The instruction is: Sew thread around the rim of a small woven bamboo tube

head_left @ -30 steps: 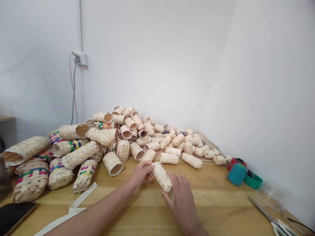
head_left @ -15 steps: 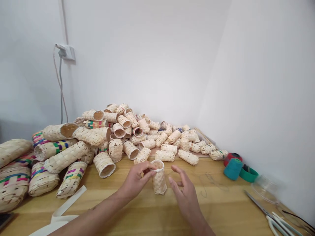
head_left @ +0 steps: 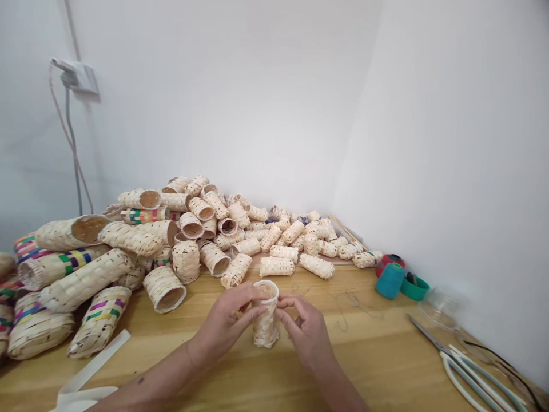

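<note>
**Both hands on one upright woven tube**

Left hand (head_left: 225,323) is closed on the small pale woven-bamboo tube basket (head_left: 266,321), thumb and fingers pinching its upper edge. Right hand (head_left: 306,331) is clamped on the opposite side, fingertips pressed just under the rim. The basket stands on its closed end, open mouth up, on the light wooden table (head_left: 377,366). The two-sided hold likely keeps the light tube from tipping and leaves the mouth reachable.

Behind the basket and to its left is a big heap of similar pale woven tubes (head_left: 193,229), dumped loose on their sides. The larger ones, some with coloured bands, lie further left. A white flat strip (head_left: 92,366) lies left of the basket, nearer the person. Right of the basket, near the wall, sits a teal thread cone (head_left: 390,280). Nearer than that are long metal scissors (head_left: 433,342), well apart from the basket, probably parked out of the hands' way.
</note>
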`<action>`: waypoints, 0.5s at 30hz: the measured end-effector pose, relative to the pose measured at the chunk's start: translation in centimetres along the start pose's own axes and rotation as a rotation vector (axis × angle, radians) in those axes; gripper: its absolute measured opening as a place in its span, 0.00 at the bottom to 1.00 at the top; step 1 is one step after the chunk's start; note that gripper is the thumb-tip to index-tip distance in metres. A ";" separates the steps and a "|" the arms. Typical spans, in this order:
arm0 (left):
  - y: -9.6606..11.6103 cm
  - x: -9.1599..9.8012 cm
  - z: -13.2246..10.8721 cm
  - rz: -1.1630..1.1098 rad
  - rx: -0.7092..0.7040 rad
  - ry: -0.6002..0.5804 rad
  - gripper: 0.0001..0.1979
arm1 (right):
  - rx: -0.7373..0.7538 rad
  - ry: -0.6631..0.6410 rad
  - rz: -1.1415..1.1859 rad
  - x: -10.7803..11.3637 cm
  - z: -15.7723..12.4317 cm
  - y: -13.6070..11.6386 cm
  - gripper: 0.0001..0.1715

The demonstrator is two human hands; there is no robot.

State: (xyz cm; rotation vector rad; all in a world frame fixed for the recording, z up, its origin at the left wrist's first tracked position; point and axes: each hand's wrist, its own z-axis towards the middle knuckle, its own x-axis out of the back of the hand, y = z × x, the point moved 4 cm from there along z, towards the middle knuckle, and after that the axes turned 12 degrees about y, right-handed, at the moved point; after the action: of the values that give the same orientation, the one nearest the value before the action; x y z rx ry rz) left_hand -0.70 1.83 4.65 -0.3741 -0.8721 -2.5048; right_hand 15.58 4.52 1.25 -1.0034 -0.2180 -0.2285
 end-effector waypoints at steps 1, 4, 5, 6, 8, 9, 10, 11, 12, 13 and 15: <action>0.0 0.0 0.0 0.019 0.003 -0.003 0.08 | 0.018 -0.001 0.007 -0.1 0.0 -0.2 0.08; -0.2 0.4 0.2 0.079 0.012 0.029 0.08 | 0.018 0.034 0.019 0.6 0.4 -0.5 0.11; -0.4 0.6 0.2 0.104 0.021 0.046 0.08 | -0.008 0.074 0.020 1.4 0.7 -0.5 0.13; -0.5 0.7 0.3 0.130 0.035 0.056 0.09 | -0.038 0.123 0.013 2.4 1.1 -0.3 0.16; -0.9 1.0 0.5 0.172 0.076 0.068 0.10 | -0.069 0.190 -0.067 5.0 1.8 0.1 0.17; -1.1 1.0 0.6 0.184 0.098 0.068 0.11 | -0.052 0.181 -0.152 6.4 2.2 0.3 0.17; -1.2 1.1 0.7 0.189 0.116 0.070 0.11 | -0.016 0.138 -0.269 7.7 2.5 0.6 0.16; -1.3 1.1 0.8 0.187 0.132 0.071 0.12 | 0.029 0.064 -0.396 8.8 2.7 0.9 0.14; -1.4 1.1 0.9 0.180 0.145 0.076 0.12 | 0.056 0.003 -0.480 9.9 2.7 1.3 0.12; -1.4 1.2 1.0 0.168 0.157 0.081 0.12 | 0.077 -0.053 -0.543 10.7 2.7 1.7 0.10; -1.5 1.2 1.1 0.141 0.180 0.099 0.12 | 0.101 -0.141 -0.600 11.9 2.6 2.6 0.07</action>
State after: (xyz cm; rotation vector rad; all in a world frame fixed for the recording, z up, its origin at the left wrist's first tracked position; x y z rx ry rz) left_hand -2.40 3.19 5.20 -0.2414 -0.9863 -2.2745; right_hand 27.44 7.01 3.90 -0.8331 -0.6540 -0.6857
